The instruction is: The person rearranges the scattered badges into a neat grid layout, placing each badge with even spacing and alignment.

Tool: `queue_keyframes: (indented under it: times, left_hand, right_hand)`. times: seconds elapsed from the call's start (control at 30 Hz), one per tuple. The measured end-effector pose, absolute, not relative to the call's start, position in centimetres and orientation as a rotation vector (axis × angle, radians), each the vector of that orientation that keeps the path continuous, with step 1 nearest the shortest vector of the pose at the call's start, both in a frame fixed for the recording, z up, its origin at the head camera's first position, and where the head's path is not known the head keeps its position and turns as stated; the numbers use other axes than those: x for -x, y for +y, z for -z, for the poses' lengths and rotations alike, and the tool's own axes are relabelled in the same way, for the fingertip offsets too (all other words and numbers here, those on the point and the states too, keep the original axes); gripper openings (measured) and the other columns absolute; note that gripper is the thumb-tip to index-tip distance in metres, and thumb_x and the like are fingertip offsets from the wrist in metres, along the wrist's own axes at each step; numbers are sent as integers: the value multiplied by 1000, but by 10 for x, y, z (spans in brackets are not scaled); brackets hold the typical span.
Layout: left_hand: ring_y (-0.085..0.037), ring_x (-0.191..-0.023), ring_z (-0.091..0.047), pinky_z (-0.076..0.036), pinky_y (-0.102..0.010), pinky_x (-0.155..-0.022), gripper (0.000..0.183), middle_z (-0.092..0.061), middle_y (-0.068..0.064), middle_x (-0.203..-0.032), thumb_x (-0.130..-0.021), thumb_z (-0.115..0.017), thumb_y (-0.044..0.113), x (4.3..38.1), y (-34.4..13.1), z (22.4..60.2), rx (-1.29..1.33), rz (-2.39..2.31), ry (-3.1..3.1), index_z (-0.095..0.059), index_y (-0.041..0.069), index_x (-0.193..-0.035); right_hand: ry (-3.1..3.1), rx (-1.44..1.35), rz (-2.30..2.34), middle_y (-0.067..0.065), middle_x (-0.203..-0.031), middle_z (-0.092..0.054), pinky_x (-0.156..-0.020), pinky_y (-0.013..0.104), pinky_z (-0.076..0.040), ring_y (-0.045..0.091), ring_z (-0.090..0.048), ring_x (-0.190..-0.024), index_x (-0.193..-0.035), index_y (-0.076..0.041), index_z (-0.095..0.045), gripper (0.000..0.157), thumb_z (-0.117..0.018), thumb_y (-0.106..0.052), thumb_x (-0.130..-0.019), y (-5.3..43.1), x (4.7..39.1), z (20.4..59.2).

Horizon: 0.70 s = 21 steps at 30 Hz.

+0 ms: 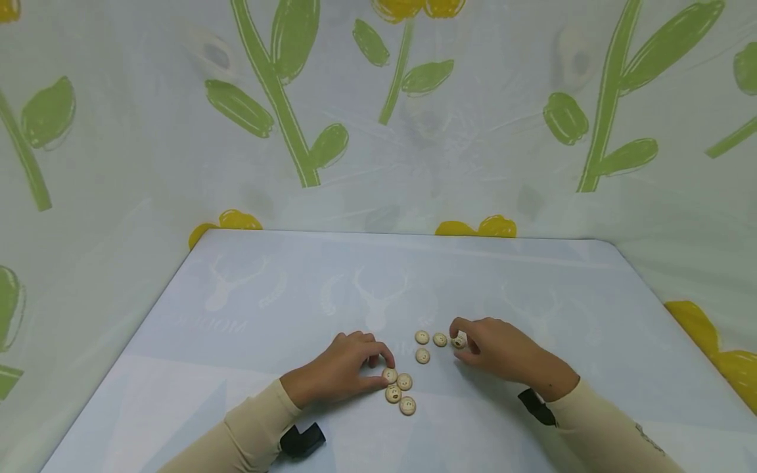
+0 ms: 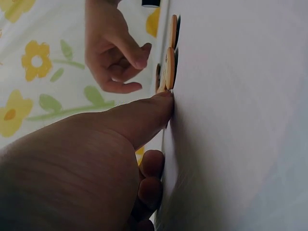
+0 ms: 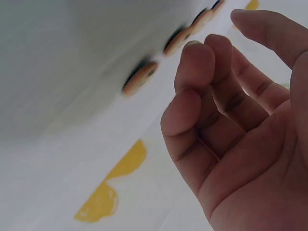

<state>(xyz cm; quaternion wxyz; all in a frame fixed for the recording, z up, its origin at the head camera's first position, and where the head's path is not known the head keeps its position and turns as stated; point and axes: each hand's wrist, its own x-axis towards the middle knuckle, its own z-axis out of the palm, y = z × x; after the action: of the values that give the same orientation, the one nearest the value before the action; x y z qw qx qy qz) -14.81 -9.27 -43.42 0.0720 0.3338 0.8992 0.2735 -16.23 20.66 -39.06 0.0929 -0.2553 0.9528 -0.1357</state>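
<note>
Several round, pale wooden buttons lie on the table in two small groups. My left hand (image 1: 345, 368) pinches one wooden button (image 1: 389, 375) of the nearer group between thumb and forefinger. In the left wrist view, the left thumb (image 2: 144, 113) meets the edge of a button (image 2: 170, 67). My right hand (image 1: 499, 348) hovers around the rightmost button (image 1: 458, 342) of the farther group, thumb and forefinger spread on either side of it. From the right wrist, its loosely bent fingers (image 3: 195, 67) hold nothing, apart from the row of buttons (image 3: 139, 78).
Beside the left fingertips lie more buttons (image 1: 407, 405). The farther group has a short row (image 1: 439, 339) with a button (image 1: 422, 355) below its left end. A pale table (image 1: 266, 276) printed with deer heads meets a flower-patterned cloth (image 1: 426, 177) behind.
</note>
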Motion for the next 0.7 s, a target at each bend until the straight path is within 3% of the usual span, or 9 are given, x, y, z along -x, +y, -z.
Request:
queue_keyframes:
  times: [0.7]
  left_hand:
    - [-3,-83,-46,-31,-30,-77,16,-51,15,-82,-88,-76,36,149,-92,436,-1023,-823,2701,-70,32,-102]
  right_hand:
    - [2829,589,395,-8,-64,-51,-57,23,-39,6,-45,-59,-103,-15,-62,20,-75,-16,-88,236,169,396]
